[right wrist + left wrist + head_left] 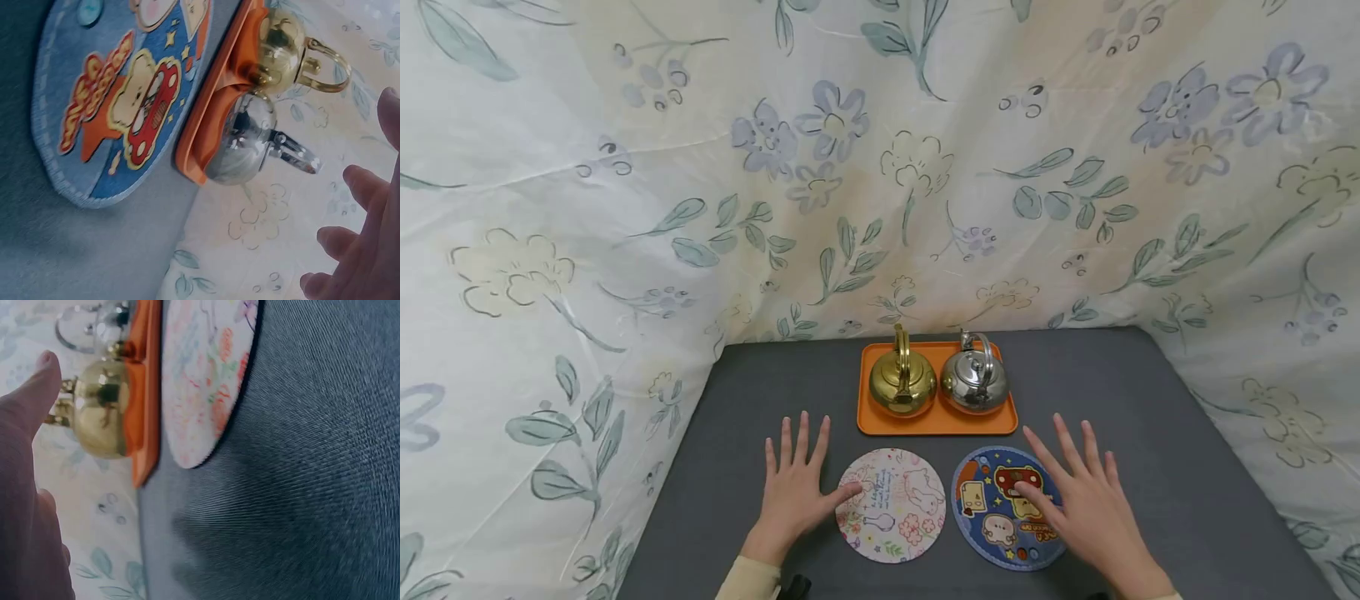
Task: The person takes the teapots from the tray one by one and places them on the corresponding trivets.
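Observation:
My left hand (pixel 796 493), fingers spread and straight, is at the left of a round pink-and-white mat (pixel 891 506), its thumb overlapping the mat's edge in the head view. On the other side, my right hand (pixel 1088 508) spreads its fingers too, with the thumb over a round blue cartoon mat (pixel 992 467). Neither hand holds anything. Behind the mats, a gold teapot (pixel 902 383) and a silver teapot (pixel 975 382) stand side by side on an orange tray (pixel 936 427), handles upright. In the right wrist view the silver teapot (pixel 240 144) appears beyond the blue mat.
A dark grey tabletop (pixel 790 375) lies beneath everything. Floral cloth (pixel 865 167) hangs behind the table and along both sides. Cream sleeve (pixel 748 579) shows at my left wrist, beside a small black object (pixel 797 587).

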A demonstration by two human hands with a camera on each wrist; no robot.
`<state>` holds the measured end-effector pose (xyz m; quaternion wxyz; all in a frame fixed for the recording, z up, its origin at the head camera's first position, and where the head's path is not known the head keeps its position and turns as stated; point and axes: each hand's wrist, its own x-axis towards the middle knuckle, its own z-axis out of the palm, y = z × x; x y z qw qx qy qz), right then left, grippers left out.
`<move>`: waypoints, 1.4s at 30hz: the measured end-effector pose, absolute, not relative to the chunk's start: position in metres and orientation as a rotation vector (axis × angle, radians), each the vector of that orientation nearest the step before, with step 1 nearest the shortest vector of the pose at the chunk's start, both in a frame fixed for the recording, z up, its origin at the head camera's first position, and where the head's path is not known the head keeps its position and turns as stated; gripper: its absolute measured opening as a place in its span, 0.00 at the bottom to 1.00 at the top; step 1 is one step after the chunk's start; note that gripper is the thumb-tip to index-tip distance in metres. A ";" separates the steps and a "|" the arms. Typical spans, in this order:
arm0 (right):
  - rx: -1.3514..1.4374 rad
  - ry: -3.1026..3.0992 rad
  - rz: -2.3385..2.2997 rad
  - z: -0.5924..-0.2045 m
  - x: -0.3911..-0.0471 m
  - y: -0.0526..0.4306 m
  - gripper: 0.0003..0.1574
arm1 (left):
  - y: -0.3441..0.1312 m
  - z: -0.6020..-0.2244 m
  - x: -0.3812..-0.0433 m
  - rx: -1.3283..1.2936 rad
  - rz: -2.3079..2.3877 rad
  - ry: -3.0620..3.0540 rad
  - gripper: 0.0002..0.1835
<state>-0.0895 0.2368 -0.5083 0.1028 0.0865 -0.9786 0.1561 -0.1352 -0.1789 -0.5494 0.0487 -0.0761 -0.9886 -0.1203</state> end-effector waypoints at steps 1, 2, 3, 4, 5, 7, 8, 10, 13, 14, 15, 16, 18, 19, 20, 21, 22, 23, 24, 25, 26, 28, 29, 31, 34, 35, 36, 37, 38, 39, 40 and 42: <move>0.255 -2.893 0.465 -0.507 -0.090 0.235 0.50 | -0.178 -0.551 -0.137 -0.225 -0.393 -3.012 0.63; 0.256 -2.899 0.466 -0.506 -0.091 0.234 0.50 | -0.178 -0.552 -0.139 -0.218 -0.415 -3.011 0.62; 0.257 -2.906 0.466 -0.506 -0.092 0.233 0.51 | -0.178 -0.554 -0.141 -0.212 -0.427 -3.016 0.62; 0.257 -2.913 0.471 -0.505 -0.092 0.232 0.51 | -0.178 -0.556 -0.143 -0.206 -0.433 -3.016 0.62; 0.256 -2.921 0.473 -0.505 -0.093 0.231 0.52 | -0.178 -0.557 -0.145 -0.201 -0.438 -3.015 0.61; 0.253 -2.939 0.481 -0.503 -0.094 0.229 0.53 | -0.178 -0.559 -0.148 -0.194 -0.450 -3.024 0.61; 0.251 -2.946 0.485 -0.503 -0.094 0.229 0.53 | -0.178 -0.560 -0.150 -0.191 -0.453 -3.032 0.62; 0.250 -2.959 0.498 -0.502 -0.095 0.228 0.53 | -0.177 -0.562 -0.154 -0.195 -0.481 -3.050 0.61; 0.263 -2.965 0.524 -0.500 -0.097 0.225 0.53 | -0.177 -0.565 -0.161 -0.219 -0.559 -3.076 0.60; 0.273 -2.960 0.535 -0.500 -0.097 0.224 0.53 | -0.176 -0.566 -0.163 -0.226 -0.588 -3.082 0.60; 0.282 -2.959 0.551 -0.499 -0.098 0.223 0.54 | -0.176 -0.567 -0.166 -0.234 -0.617 -3.086 0.59; 0.292 -2.953 0.566 -0.499 -0.098 0.222 0.54 | -0.176 -0.569 -0.168 -0.236 -0.632 -3.096 0.59; 0.310 -2.941 0.594 -0.498 -0.100 0.219 0.55 | -0.175 -0.570 -0.173 -0.235 -0.659 -3.100 0.59; 0.315 -2.936 0.611 -0.498 -0.100 0.218 0.56 | -0.175 -0.570 -0.176 -0.235 -0.671 -3.099 0.59; 0.317 -2.939 0.625 -0.497 -0.101 0.217 0.57 | -0.174 -0.571 -0.178 -0.236 -0.677 -3.098 0.59; 0.316 -2.944 0.638 -0.496 -0.101 0.215 0.58 | -0.174 -0.572 -0.180 -0.238 -0.680 -3.096 0.59; 0.316 -2.946 0.653 -0.496 -0.101 0.214 0.59 | -0.173 -0.572 -0.183 -0.240 -0.686 -3.095 0.59; 0.311 -2.952 0.667 -0.495 -0.102 0.212 0.61 | -0.173 -0.573 -0.185 -0.242 -0.690 -3.094 0.59; 0.307 -2.959 0.681 -0.495 -0.102 0.211 0.61 | -0.172 -0.574 -0.188 -0.246 -0.690 -3.094 0.58; 0.304 -2.962 0.695 -0.494 -0.103 0.209 0.62 | -0.172 -0.574 -0.190 -0.251 -0.695 -3.096 0.58; 0.300 -2.966 0.703 -0.493 -0.103 0.207 0.63 | -0.171 -0.575 -0.192 -0.255 -0.695 -3.102 0.58; 0.298 -2.964 0.726 -0.492 -0.105 0.204 0.64 | -0.171 -0.576 -0.195 -0.256 -0.717 -3.114 0.57; 0.297 -2.962 0.736 -0.491 -0.106 0.203 0.65 | -0.170 -0.577 -0.197 -0.256 -0.725 -3.123 0.57; 0.304 -2.957 0.760 -0.489 -0.107 0.200 0.65 | -0.171 -0.578 -0.198 -0.257 -0.762 -3.124 0.56; 0.321 -2.948 0.789 -0.486 -0.109 0.196 0.64 | -0.171 -0.578 -0.199 -0.243 -0.798 -3.127 0.55; 0.329 -2.941 0.797 -0.485 -0.109 0.194 0.64 | -0.171 -0.579 -0.200 -0.238 -0.801 -3.127 0.55; 0.339 -2.930 0.805 -0.484 -0.109 0.192 0.63 | -0.171 -0.580 -0.201 -0.232 -0.800 -3.128 0.55; 0.348 -2.921 0.808 -0.484 -0.110 0.191 0.62 | -0.170 -0.581 -0.202 -0.225 -0.796 -3.134 0.54; 0.357 -2.909 0.807 -0.484 -0.110 0.189 0.61 | -0.170 -0.582 -0.203 -0.219 -0.793 -3.139 0.54; 0.364 -2.896 0.809 -0.483 -0.111 0.188 0.59 | -0.170 -0.583 -0.205 -0.213 -0.777 -3.147 0.54; 0.370 -2.885 0.809 -0.483 -0.111 0.187 0.58 | -0.169 -0.585 -0.207 -0.213 -0.769 -3.148 0.54; 0.376 -2.873 0.809 -0.482 -0.111 0.184 0.56 | -0.168 -0.587 -0.211 -0.222 -0.762 -3.144 0.53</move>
